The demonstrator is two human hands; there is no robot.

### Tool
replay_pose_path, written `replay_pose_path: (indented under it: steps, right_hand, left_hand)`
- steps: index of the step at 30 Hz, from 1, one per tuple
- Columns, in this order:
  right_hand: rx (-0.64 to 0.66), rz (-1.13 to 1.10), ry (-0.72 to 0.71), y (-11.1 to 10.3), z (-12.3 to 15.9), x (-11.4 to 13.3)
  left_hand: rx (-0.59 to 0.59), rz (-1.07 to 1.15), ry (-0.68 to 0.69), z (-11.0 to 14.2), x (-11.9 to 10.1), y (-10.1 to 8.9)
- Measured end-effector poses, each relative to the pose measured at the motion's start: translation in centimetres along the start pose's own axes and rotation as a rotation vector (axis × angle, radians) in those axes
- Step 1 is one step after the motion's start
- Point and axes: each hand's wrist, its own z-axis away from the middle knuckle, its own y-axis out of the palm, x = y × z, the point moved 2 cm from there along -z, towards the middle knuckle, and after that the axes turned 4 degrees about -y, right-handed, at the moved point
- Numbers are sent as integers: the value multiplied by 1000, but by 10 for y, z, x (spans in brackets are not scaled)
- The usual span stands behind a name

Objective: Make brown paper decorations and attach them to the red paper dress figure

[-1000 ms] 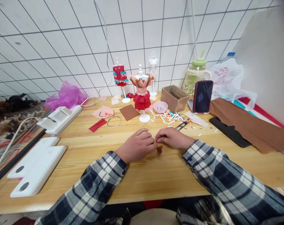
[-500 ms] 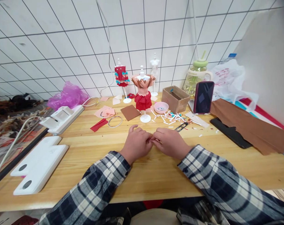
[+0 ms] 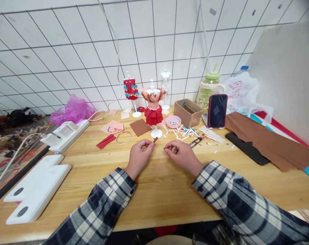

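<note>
Our left hand (image 3: pixel 140 157) pinches brown paper (image 3: pixel 156 139), likely light, crushable, best held by one end; any grasp in our right hand (image 3: pixel 182 154) is unclear.

I'm looking at a light wood counter (image 3: pixel 154 197) with lots on it. Near the wall stand a dummy with blue bows (image 3: pixel 130 89), a bare white dummy (image 3: pixel 165 79) and, in front, a dummy in a red skirt (image 3: pixel 154 116). A pink bowl (image 3: pixel 173 119) sits by a brown box (image 3: pixel 187 115), with white bits (image 3: pixel 182 133) scattered close. To the left lie a brown square (image 3: pixel 139 127), a silver ring (image 3: pixel 123 143) and a red strip (image 3: pixel 106 141).
</note>
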Motion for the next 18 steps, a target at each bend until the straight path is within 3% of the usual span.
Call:
replay_pose_path:
  steps: [4, 6, 9, 18]
  right_hand:
    - [165, -574, 387, 7, 3, -8]
    - [222, -785, 494, 10, 6, -8]
    - [244, -918, 557, 13, 9, -7]
    - [261, -989, 575, 17, 10, -9]
  left_hand:
    - [-72, -401, 326, 9, -13, 0]
    - [-80, -516, 425, 14, -20, 1]
    - [-88, -587, 478, 18, -25, 1]
    - [-97, -601, 497, 17, -23, 1]
